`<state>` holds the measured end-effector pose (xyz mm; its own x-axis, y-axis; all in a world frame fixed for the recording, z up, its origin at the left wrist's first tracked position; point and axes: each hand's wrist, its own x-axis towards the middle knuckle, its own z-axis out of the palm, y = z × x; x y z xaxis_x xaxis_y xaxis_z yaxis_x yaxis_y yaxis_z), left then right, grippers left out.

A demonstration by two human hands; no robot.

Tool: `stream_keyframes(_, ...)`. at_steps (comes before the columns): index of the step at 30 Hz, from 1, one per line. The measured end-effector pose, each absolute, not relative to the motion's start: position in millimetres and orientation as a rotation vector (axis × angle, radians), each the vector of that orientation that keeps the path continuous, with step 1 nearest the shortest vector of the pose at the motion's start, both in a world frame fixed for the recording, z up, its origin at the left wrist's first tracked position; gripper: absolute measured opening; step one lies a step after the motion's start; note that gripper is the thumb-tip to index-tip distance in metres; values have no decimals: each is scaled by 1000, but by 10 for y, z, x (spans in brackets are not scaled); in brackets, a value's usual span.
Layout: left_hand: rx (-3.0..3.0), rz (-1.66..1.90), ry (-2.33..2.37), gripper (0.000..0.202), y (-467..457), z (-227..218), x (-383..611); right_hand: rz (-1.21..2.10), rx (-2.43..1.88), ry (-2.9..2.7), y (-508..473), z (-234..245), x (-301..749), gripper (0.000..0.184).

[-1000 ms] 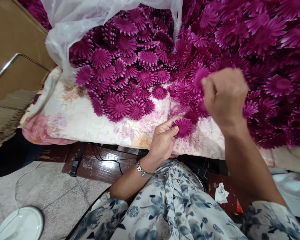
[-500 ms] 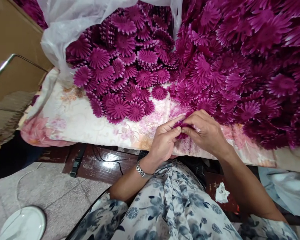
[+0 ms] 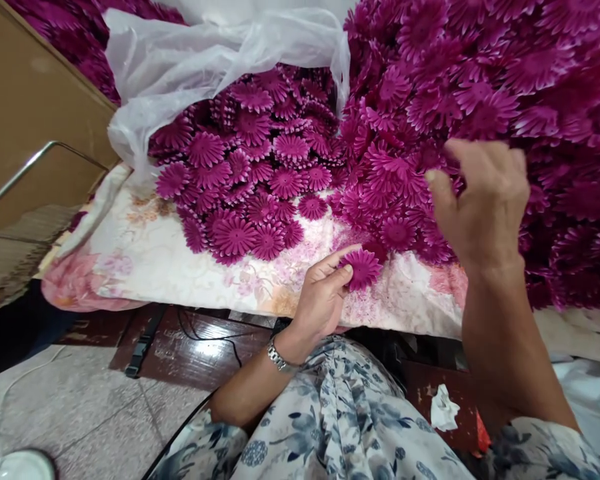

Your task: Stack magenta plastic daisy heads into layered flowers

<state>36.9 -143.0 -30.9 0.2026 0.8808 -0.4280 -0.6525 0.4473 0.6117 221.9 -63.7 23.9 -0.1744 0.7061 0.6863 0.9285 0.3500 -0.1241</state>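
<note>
My left hand (image 3: 323, 293) pinches a magenta artificial flower head (image 3: 364, 268) by its edge, between thumb and fingers, just above the cloth. The flower lies face up with its ring of narrow petals spread. My right hand (image 3: 485, 197) is raised over the large pile of magenta flower heads (image 3: 480, 100) on the right. It is somewhat blurred, with thumb and forefinger apart and nothing visible between them. Left of that pile, stacked flower heads (image 3: 250, 230) spill from a clear plastic bag (image 3: 180, 63).
A floral cloth (image 3: 145, 267) covers the work surface. At the left stands a cardboard box (image 3: 35, 87) with a bent metal rod (image 3: 30, 163) before it. Below are a dark red wooden board (image 3: 200, 347) with a strap buckle (image 3: 139, 353) and a crumpled white tissue (image 3: 444, 408).
My right hand has let go of the flower head and moved up and right over the pile. My left hand keeps hold of the flower head. The view has shifted slightly.
</note>
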Motion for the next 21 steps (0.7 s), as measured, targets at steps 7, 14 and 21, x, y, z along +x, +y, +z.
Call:
stream_keyframes(7, 296, 1088, 839, 31, -1406, -292, 397, 143, -1073, -2296, -1305, -168, 1765, 7)
stream_keyframes(14, 329, 1141, 855, 32, -1469, -367, 445, -94, -1128, -2166, -1131, -265, 1878, 7)
stream_keyframes(21, 310, 1142, 826, 30, -1424, -372, 399, -313, -1445, -2011, -874, -19, 2058, 29)
